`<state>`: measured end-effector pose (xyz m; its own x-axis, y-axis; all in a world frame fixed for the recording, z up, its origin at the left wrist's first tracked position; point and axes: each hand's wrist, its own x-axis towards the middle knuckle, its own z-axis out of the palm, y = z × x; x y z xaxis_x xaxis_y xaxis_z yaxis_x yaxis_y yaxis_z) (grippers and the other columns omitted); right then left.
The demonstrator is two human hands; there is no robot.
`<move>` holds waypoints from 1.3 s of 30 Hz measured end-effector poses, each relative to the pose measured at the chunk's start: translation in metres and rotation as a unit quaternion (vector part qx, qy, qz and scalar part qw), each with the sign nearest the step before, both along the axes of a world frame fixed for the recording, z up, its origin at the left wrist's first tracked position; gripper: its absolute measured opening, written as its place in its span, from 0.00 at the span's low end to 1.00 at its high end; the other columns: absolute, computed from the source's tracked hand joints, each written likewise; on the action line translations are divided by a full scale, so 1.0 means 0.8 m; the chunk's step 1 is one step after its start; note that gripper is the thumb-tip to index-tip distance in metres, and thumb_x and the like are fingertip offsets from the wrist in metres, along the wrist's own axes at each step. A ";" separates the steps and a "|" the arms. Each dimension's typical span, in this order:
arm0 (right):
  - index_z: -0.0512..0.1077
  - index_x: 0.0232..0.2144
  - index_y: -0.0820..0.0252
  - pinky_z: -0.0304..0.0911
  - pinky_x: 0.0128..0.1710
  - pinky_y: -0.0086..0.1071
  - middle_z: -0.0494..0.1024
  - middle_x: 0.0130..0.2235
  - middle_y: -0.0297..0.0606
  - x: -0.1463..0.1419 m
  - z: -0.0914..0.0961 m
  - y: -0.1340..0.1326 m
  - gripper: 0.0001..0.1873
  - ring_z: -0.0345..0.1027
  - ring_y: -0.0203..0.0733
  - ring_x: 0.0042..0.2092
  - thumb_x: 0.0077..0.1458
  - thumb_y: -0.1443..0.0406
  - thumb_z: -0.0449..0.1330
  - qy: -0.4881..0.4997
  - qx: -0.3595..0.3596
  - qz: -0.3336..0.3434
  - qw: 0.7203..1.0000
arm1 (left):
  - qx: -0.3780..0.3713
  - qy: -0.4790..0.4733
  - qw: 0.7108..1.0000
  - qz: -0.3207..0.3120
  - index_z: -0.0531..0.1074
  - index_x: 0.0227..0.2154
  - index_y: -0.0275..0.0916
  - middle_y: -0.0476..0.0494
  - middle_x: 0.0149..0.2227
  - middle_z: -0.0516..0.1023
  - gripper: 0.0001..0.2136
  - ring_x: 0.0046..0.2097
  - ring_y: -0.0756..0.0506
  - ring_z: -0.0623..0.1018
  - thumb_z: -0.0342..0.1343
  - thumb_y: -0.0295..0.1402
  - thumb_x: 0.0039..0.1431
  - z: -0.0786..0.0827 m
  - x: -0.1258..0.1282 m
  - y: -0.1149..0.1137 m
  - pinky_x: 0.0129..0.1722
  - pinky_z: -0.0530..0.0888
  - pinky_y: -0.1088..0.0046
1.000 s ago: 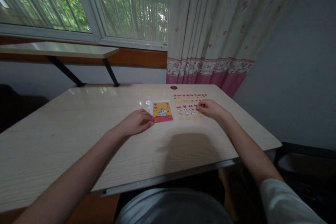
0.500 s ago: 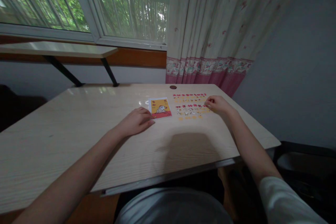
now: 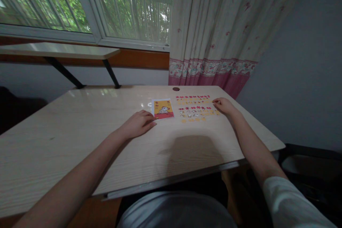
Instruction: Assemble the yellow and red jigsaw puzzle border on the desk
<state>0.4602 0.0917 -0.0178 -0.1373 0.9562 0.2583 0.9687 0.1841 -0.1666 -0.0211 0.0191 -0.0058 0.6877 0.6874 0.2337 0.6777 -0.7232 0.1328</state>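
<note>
Perhaps the left hand (image 3: 137,124), loosely curled, steadies the card (image 3: 163,107). The right hand (image 3: 223,106) is narrow beside small pieces (image 3: 198,107); either's hold is unclear.

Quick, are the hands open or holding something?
Left hand: partly curled at a corner of the picture card; can't tell if gripping.
Right hand: partly curled beside the small pieces; can't tell if holding one.
</note>
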 end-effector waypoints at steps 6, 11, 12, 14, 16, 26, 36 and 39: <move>0.76 0.47 0.65 0.62 0.51 0.35 0.78 0.47 0.49 -0.021 -0.004 0.003 0.16 0.71 0.46 0.47 0.59 0.64 0.56 -0.013 -0.007 0.055 0.998 | 0.016 -0.011 1.000 -0.002 0.78 0.41 0.36 0.35 0.42 0.78 0.18 0.45 0.39 0.75 0.46 0.42 0.66 0.004 0.001 -0.002 0.48 0.71 0.59; 0.74 0.51 0.64 0.59 0.56 0.39 0.76 0.51 0.49 -0.048 -0.009 0.006 0.19 0.68 0.47 0.52 0.62 0.63 0.53 -0.046 -0.006 0.112 0.993 | 0.012 -0.003 1.000 -0.004 0.77 0.42 0.36 0.35 0.41 0.78 0.18 0.44 0.39 0.75 0.46 0.42 0.66 0.003 0.004 -0.005 0.47 0.71 0.59; 0.73 0.52 0.63 0.58 0.56 0.39 0.76 0.52 0.49 -0.052 -0.009 0.007 0.19 0.68 0.48 0.53 0.63 0.63 0.52 -0.055 -0.009 0.116 0.992 | 0.010 0.000 1.000 -0.003 0.77 0.42 0.36 0.35 0.41 0.78 0.18 0.45 0.39 0.75 0.46 0.41 0.66 0.002 0.004 -0.004 0.47 0.71 0.59; 0.73 0.52 0.64 0.57 0.57 0.41 0.75 0.53 0.49 -0.057 -0.010 0.007 0.19 0.67 0.48 0.55 0.63 0.64 0.51 -0.069 -0.017 0.118 0.990 | 0.008 0.003 1.000 0.000 0.77 0.42 0.36 0.35 0.42 0.78 0.17 0.45 0.39 0.75 0.46 0.41 0.66 0.001 0.005 -0.004 0.48 0.70 0.60; 0.74 0.51 0.63 0.57 0.57 0.41 0.75 0.53 0.47 -0.060 -0.011 0.008 0.19 0.67 0.48 0.55 0.64 0.64 0.50 -0.073 -0.025 0.117 0.990 | 0.007 0.006 1.000 0.001 0.77 0.42 0.37 0.36 0.43 0.78 0.17 0.46 0.39 0.75 0.46 0.41 0.66 -0.001 0.004 -0.003 0.49 0.70 0.60; 0.75 0.50 0.61 0.57 0.56 0.40 0.76 0.53 0.45 -0.061 -0.010 0.007 0.17 0.68 0.47 0.54 0.63 0.65 0.51 -0.067 -0.023 0.116 0.991 | 0.006 0.024 0.999 0.026 0.74 0.48 0.34 0.32 0.47 0.76 0.19 0.50 0.37 0.73 0.44 0.41 0.66 -0.010 0.001 0.007 0.51 0.70 0.56; 0.76 0.47 0.63 0.59 0.56 0.40 0.78 0.50 0.47 -0.061 -0.008 0.008 0.17 0.70 0.46 0.53 0.62 0.66 0.51 -0.044 -0.020 0.124 0.991 | 0.015 0.026 0.998 0.048 0.71 0.52 0.34 0.32 0.52 0.73 0.20 0.53 0.36 0.71 0.43 0.41 0.66 -0.023 -0.003 0.018 0.53 0.69 0.56; 0.76 0.47 0.64 0.58 0.56 0.39 0.78 0.50 0.47 -0.064 -0.004 0.006 0.17 0.70 0.46 0.52 0.63 0.66 0.50 -0.048 -0.022 0.125 0.991 | 0.014 0.023 0.998 0.060 0.70 0.53 0.34 0.32 0.54 0.73 0.21 0.54 0.35 0.71 0.43 0.41 0.67 -0.025 -0.005 0.019 0.53 0.69 0.55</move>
<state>0.4087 0.0968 -0.0211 -0.3931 0.8996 0.1904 0.9057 0.4145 -0.0887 -0.0248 0.0346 -0.0257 0.6110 0.7590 0.2248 0.7646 -0.6394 0.0809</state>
